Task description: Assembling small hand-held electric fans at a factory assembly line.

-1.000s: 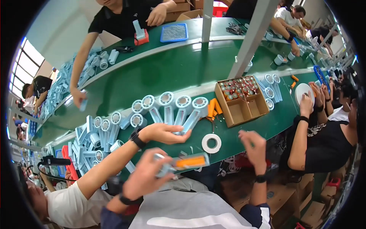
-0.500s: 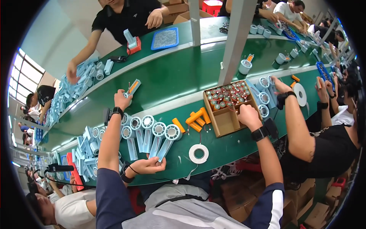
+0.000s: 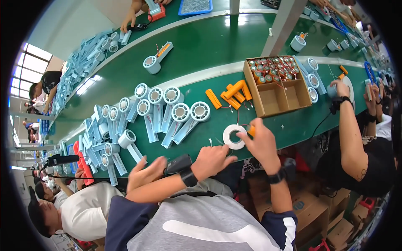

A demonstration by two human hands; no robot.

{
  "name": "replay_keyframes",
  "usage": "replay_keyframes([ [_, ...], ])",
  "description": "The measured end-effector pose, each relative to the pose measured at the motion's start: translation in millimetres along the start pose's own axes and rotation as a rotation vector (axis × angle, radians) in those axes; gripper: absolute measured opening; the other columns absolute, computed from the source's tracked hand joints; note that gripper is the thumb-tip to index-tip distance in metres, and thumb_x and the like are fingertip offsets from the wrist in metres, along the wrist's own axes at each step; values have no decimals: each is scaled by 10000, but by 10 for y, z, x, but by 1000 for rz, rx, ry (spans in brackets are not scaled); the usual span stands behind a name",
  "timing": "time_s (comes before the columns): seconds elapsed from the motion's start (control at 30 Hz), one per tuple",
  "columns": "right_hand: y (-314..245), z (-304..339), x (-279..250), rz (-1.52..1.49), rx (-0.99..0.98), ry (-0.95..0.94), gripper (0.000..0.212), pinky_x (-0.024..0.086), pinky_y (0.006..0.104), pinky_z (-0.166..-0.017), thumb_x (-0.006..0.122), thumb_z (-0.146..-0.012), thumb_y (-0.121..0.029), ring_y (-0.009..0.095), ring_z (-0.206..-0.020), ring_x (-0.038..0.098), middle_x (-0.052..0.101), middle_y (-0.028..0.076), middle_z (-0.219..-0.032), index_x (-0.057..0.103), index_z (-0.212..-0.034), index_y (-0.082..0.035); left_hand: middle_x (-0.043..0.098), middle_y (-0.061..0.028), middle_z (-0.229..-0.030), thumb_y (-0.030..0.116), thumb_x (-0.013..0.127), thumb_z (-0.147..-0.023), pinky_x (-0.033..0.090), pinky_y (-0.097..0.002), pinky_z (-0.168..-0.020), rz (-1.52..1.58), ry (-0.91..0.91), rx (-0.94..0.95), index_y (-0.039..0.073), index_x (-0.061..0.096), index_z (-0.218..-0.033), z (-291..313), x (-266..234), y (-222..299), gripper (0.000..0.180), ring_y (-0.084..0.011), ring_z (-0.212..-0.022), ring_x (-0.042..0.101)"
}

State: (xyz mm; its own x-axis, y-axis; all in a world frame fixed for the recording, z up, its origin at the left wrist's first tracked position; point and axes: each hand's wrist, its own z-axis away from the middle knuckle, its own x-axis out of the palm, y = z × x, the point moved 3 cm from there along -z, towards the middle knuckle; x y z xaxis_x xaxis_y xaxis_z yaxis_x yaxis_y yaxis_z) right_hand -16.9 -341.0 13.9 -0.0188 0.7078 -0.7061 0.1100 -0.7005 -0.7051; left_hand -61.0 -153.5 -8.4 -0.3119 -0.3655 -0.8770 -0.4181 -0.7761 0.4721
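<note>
Presently: orange cylinder (image 3: 251, 131), being gripped by the right hand (image 3: 264, 143).
Beside the white tape roll (image 3: 227, 135), the left hand (image 3: 210, 160) is being held half-curled, grip unclear.

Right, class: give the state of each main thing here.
Cardboard box: open, cells upright in rear part.
White tape roll: lying flat.
Loose orange battery cells: lying, some stacked crosswise.
Nearer light-blue fan housings: bunched, several handles open.
Leftmost fan housing on belt: orange cell in handle.
Right hand: gripping an orange cell.
Left hand: beside tape roll, grip unclear.
</note>
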Motion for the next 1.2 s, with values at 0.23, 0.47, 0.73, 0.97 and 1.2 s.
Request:
replay_keyframes([
  [0.23,212,-121,44,155,-1,-220,494,495,487,-670,811,-804,-339,442,-839,641,659,230,-859,521,-1052,-24,585,-128,-706,248,625,-949,470,-451,-555,16,79,-78,58,577,-813,880,-483,-659,239,-358,-657,612],
  [0.47,411,66,-192,-694,181,-188,412,515,409,-738,711,-916,-244,317,-891,674,655,172,-1018,528,-1212,-24,604,-117,-790,208,651,-931,483,-429,-619,-31,-50,-97,60,610,-920,713,-741,-602,153,-333,-715,614],
  [0.73,637,547,-181,-824,156,555,314,490,334,-761,606,-981,-114,227,-873,633,634,119,-1024,540,-1277,-31,560,-69,-952,193,670,-886,496,-372,-662,-277,-68,444,165,588,-1149,-404,-504,-196,277,-250,-814,631],
  [0.97,476,460,-379,169,-198,380,224,500,328,-752,618,-969,-112,261,-857,639,646,132,-935,608,-1180,-35,566,-82,-998,176,685,-825,491,-334,-708,-297,-135,730,162,578,-1090,-475,-376,-270,286,-222,-838,625],
  [1.2,405,196,-465,219,-338,-115,207,514,333,-670,638,-952,-123,277,-774,668,680,118,-883,629,-1138,-32,570,-104,-1045,167,679,-781,490,-320,-726,-242,31,917,149,583,-1012,-34,-834,-255,251,-218,-848,605],
])
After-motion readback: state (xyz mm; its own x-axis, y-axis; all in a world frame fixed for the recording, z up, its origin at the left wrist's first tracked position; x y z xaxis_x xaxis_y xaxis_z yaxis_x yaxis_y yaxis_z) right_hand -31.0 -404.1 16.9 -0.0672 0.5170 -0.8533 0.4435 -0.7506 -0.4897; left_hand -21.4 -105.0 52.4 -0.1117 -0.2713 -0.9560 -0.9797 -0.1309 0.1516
